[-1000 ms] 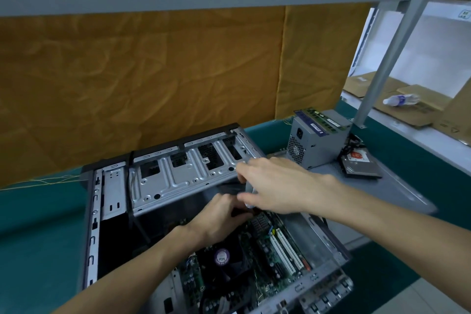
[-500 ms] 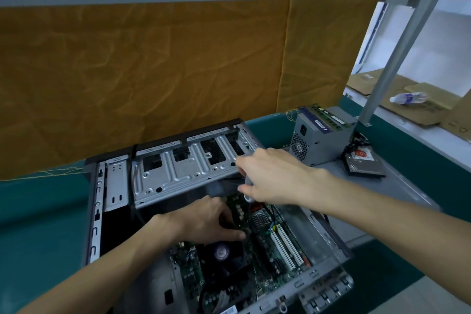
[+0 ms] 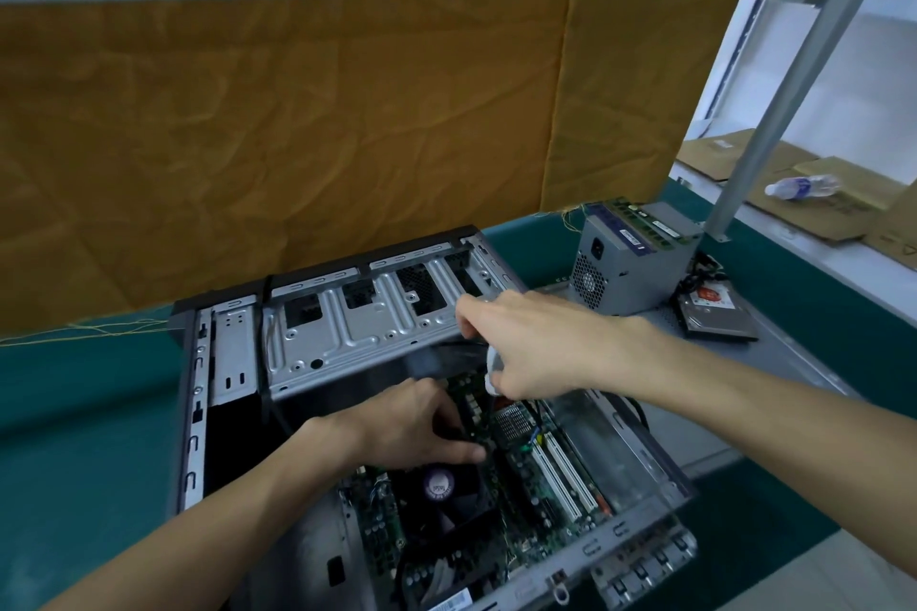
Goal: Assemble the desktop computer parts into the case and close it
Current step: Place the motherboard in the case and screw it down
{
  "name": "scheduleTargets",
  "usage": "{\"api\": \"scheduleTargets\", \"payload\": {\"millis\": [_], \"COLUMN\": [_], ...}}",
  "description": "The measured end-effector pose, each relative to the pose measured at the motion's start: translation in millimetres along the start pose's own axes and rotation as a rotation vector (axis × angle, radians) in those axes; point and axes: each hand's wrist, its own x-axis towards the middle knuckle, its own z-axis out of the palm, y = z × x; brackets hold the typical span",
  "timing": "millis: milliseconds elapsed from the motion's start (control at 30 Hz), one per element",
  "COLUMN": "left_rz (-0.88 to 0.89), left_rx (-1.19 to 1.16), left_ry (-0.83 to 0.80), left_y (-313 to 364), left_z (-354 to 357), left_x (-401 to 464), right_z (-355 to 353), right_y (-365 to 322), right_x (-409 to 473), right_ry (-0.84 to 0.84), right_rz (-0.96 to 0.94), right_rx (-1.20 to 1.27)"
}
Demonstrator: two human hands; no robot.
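Two hands: both work inside the open case, which lies on its side on the green table.
Left hand: reaches down over the motherboard just above the CPU fan; its fingers are curled and look pinched on something small and dark at the board, though what it is cannot be made out.
Right hand: sits at the lower right corner of the raised drive cage, fingers curled round a pale cable or connector that shows under the palm.
Parts waiting: the power supply stands well apart on the table beyond the case, with memory sticks lying on top and an optical drive flat beside it.
Stage, as a guess: cabling at the board, with most parts not yet fitted and the case far from closing.
Risk one: the tilted drive cage could drop onto the left hand or the board if the right hand lets the corner go.
Risk two: a connector pushed in askew could bend pins, since the left hand hides its own target.
Risk three: a loose cable could end up lying across the fan blades.
Writing: the round fan sticker seems to read "intel"; labels on the memory sticks, the drive and the case's lower edge are too small to read.
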Motion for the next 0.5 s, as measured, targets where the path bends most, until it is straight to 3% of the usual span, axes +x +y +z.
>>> {"api": "scheduleTargets", "payload": {"millis": [100,267,400,500], "left_rz": [0.003,0.012,0.004,0.003], "left_rx": [-0.021,-0.029,-0.021,-0.047], "left_ry": [0.0,0.008,0.005,-0.003], "left_y": [-3.7,-7.0,-7.7,-7.2], "left_z": [0.8,3.6,4.1,4.1], "left_x": [1.3,2.8,4.3,4.7], "right_z": [4.0,-3.6,5.6,-1.5], "right_y": [-6.5,-5.1,-13.1,-10.1], "right_x": [1.6,1.2,4.9,2.6], "right_ry": [0.155,-0.011,0.158,-0.076], "right_rz": [0.021,0.015,0.076,0.13], "right_rx": [-0.149,0.028,-0.158,0.041]}}
